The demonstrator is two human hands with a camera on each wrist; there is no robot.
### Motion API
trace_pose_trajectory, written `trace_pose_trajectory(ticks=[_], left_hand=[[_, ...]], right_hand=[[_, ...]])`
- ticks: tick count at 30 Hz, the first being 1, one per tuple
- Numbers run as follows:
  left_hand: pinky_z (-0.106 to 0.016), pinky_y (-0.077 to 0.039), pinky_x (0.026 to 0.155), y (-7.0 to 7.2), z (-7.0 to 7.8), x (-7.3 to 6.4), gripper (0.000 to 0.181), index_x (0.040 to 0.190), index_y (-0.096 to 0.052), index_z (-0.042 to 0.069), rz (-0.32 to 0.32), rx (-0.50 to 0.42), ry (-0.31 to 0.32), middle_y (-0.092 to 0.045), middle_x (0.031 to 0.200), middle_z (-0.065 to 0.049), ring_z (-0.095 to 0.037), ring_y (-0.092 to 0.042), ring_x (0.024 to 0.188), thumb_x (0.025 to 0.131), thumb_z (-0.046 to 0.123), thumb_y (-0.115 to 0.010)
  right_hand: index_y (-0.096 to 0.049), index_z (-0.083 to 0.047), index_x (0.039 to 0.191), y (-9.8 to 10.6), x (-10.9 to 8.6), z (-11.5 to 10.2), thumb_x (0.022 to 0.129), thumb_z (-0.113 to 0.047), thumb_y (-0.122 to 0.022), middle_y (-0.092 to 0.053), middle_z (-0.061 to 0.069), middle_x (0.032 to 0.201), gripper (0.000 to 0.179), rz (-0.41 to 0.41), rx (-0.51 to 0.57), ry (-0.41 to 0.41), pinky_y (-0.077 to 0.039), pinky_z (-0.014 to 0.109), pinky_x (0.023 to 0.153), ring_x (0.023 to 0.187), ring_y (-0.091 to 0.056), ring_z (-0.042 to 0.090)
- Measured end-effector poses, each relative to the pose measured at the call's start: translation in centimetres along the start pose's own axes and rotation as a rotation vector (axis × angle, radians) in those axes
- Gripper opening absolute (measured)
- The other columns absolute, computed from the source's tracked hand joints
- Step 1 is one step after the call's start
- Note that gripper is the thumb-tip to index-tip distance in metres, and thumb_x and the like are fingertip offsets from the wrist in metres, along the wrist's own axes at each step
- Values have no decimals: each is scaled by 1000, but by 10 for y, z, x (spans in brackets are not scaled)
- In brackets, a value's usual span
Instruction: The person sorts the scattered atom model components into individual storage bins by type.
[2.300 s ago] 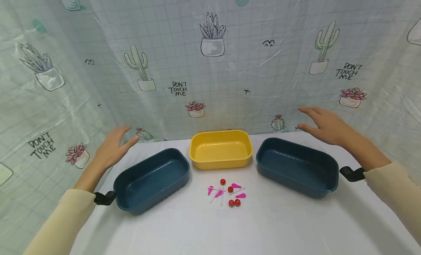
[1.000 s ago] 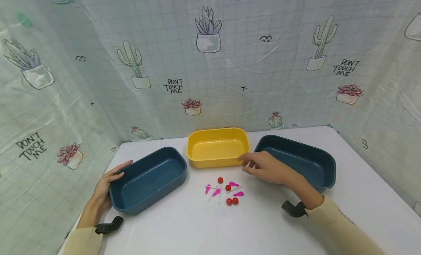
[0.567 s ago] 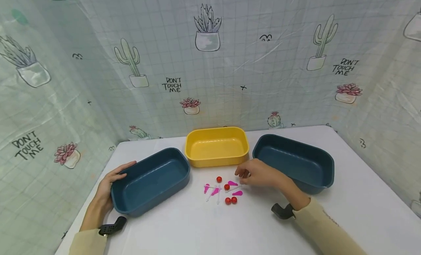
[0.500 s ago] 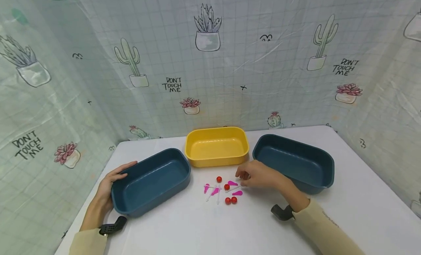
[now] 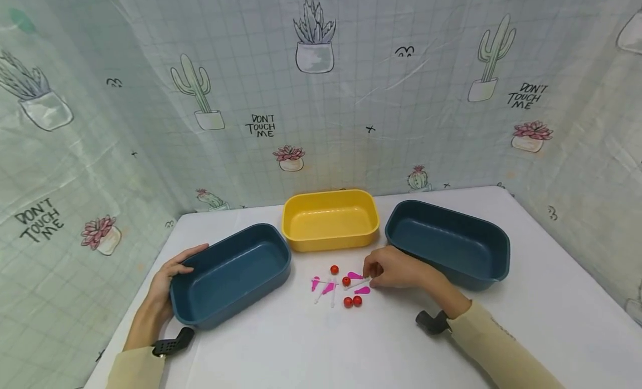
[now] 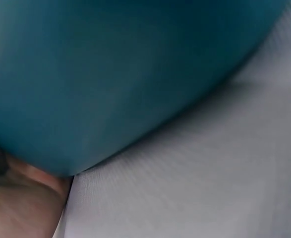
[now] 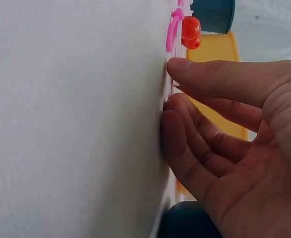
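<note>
My left hand [image 5: 165, 283] holds the left end of a dark blue bin [image 5: 236, 272], thumb at the rim and fingers along the outer wall. In the left wrist view the bin's wall [image 6: 105, 89] fills the upper part and part of the hand [image 6: 21, 203] shows below. My right hand [image 5: 398, 268] is low over the table, fingertips at the end of a thin white stick [image 5: 357, 284]. In the right wrist view a gap shows between its thumb [image 7: 200, 74] and curled fingers [image 7: 177, 134]. Near it lie pink teardrop-shaped pieces [image 5: 362, 290] and red beads [image 5: 346, 281].
A yellow bin [image 5: 331, 245] stands at the back middle, and a second dark blue bin [image 5: 446, 244] at the right, just behind my right hand. More white sticks [image 5: 333, 297] lie crossed over pink pieces. A patterned curtain [image 5: 351, 99] hangs behind the white table [image 5: 311, 350].
Both hands have come down from above the bins. The left took hold of the left blue bin, which shifted slightly; the right moved in to the small pieces, fingertips drawing closer together.
</note>
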State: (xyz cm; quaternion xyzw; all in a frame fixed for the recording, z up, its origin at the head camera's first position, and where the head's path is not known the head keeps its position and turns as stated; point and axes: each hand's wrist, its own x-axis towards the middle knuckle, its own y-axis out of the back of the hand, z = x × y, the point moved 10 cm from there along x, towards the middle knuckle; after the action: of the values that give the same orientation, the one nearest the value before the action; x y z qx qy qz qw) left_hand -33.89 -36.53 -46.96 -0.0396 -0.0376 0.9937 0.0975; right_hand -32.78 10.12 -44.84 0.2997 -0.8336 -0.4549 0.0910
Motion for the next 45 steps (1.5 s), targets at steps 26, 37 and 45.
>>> trace_pose_trajectory(ticks=[26, 37, 45], left_hand=[[-16, -46, 101, 3, 1, 5, 49, 157, -43, 11, -11, 108, -46, -56, 147, 18, 3, -51, 134, 113, 30, -37], [-16, -45, 100, 2, -1, 2, 49, 158, -43, 13, -13, 133, -34, -54, 149, 18, 3, -49, 134, 113, 32, -37], [-16, -46, 100, 4, -1, 0, 50, 158, -42, 12, -10, 150, -33, -53, 149, 18, 4, -49, 133, 113, 33, -36]], right_hand=[[-70, -22, 90, 1, 1, 0, 93, -18, -77, -65, -9, 80, 8, -14, 51, 5, -55, 22, 69, 75, -60, 12], [-72, -16, 93, 13, -2, -14, 93, -12, -75, -67, -9, 85, 5, 53, 109, 87, -57, 22, 72, 77, -60, 11], [-76, -13, 96, 24, -5, -17, 92, -11, -76, -70, -10, 87, 5, 130, 126, 103, -57, 19, 76, 80, -62, 9]])
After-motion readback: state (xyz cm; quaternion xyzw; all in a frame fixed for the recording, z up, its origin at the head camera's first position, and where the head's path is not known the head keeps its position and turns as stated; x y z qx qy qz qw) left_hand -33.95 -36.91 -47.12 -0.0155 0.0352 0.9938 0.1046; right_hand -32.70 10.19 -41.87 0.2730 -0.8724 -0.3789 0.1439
